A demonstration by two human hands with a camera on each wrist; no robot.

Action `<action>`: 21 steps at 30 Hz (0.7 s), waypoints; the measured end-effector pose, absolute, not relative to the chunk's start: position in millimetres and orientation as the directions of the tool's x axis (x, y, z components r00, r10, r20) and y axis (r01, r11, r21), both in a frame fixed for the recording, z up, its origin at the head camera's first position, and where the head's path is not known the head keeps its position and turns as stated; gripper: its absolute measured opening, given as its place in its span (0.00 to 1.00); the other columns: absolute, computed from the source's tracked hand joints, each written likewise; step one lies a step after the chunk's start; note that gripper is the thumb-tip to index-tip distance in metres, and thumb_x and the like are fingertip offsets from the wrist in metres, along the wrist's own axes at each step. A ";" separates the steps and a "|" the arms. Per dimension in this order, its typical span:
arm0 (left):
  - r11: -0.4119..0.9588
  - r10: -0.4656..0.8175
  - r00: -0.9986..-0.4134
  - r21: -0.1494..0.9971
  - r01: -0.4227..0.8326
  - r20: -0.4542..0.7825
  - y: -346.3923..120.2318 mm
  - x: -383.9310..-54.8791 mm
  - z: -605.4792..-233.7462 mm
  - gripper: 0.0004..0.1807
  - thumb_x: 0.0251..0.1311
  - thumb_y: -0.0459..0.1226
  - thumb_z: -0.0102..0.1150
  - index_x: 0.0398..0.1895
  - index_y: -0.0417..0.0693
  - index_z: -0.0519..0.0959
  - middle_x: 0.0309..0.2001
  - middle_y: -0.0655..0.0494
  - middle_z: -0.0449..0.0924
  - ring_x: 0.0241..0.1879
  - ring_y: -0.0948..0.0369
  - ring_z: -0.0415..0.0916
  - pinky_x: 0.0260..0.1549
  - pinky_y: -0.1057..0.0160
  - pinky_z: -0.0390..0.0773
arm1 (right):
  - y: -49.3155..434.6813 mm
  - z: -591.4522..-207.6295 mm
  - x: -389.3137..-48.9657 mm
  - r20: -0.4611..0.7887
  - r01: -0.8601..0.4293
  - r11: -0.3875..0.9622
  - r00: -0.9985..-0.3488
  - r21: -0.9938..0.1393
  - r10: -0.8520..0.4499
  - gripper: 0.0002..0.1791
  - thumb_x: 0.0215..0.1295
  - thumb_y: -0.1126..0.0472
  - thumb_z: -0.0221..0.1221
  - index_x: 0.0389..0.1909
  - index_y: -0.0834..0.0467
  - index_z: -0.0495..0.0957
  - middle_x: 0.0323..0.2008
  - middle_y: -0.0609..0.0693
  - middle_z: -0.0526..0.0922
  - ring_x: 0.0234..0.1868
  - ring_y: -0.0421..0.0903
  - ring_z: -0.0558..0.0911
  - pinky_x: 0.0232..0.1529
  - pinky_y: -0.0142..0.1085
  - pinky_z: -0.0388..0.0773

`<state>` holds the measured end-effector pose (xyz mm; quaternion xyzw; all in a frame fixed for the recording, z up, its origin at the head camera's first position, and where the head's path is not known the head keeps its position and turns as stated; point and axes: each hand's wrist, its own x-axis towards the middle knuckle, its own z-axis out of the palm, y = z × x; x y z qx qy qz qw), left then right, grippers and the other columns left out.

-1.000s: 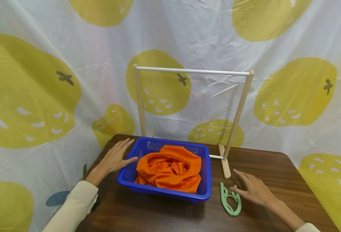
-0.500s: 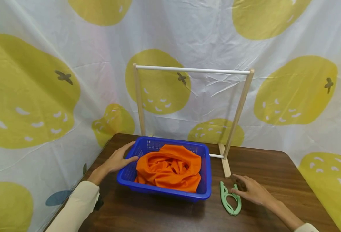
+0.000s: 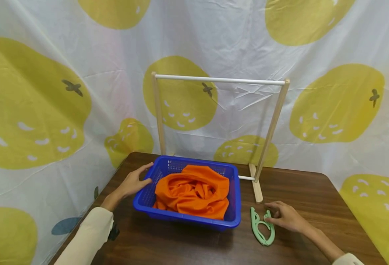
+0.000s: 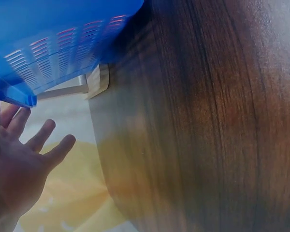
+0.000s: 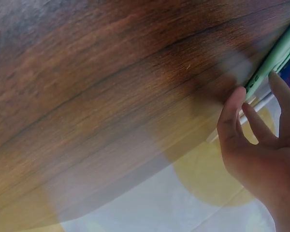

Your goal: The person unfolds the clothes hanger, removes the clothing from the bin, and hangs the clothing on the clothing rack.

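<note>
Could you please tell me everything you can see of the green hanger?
The light green hanger looks plastic and folded: its two prongs point away from the person, joined at the near end around an opening. It lies on the brown table, right of the blue basket and nearer the person than the rack's foot. The right hand is at its right tip; whether it grips is unclear.

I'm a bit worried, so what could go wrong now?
The green hanger might skid on the table, since the right grip is only at one side of it. The left grip is at the edge of the blue basket, so a shove could perhaps bump the rack behind it.
</note>
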<state>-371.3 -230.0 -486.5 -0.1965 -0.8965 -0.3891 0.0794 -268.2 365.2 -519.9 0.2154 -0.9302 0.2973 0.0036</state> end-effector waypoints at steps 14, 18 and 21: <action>0.596 0.282 -0.918 0.699 0.395 0.278 -228.9 -374.5 -487.8 0.36 0.66 0.34 0.66 0.78 0.44 0.67 0.76 0.47 0.67 0.72 0.41 0.66 0.68 0.36 0.65 | 368.9 -520.0 -270.8 0.035 -0.313 0.645 -0.913 -0.697 -0.406 0.29 0.65 0.62 0.71 0.61 0.75 0.76 0.57 0.76 0.72 0.23 0.38 0.79 0.22 0.32 0.78; 0.598 0.280 -0.919 0.698 0.393 0.277 -227.7 -374.7 -489.0 0.36 0.67 0.34 0.65 0.78 0.45 0.67 0.76 0.48 0.66 0.73 0.41 0.65 0.69 0.36 0.63 | 369.9 -519.5 -269.7 0.021 -0.292 0.645 -0.919 -0.706 -0.394 0.28 0.65 0.63 0.71 0.60 0.75 0.77 0.58 0.80 0.71 0.22 0.40 0.81 0.23 0.35 0.80; 0.599 0.282 -0.919 0.697 0.393 0.276 -227.2 -374.2 -489.9 0.35 0.68 0.34 0.65 0.77 0.44 0.67 0.77 0.48 0.66 0.74 0.41 0.63 0.70 0.36 0.62 | 370.7 -519.1 -269.2 0.010 -0.275 0.657 -0.926 -0.702 -0.377 0.29 0.65 0.62 0.71 0.60 0.75 0.77 0.58 0.80 0.72 0.22 0.42 0.82 0.24 0.37 0.81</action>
